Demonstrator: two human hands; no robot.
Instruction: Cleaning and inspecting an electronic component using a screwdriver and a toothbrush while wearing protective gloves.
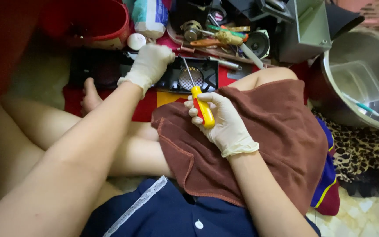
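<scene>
Head view: white roll-shaped package with teal-blue label [150, 16] stands top centre, upper end cut off. My left gloved hand [149, 65] presses the black plastic casing with round metal mesh [185, 75], fingers hidden. Right gloved hand [224, 123] grips the yellow-and-red-handled screwdriver [202, 109], tip on the casing, over a brown towel [277, 131].
</scene>
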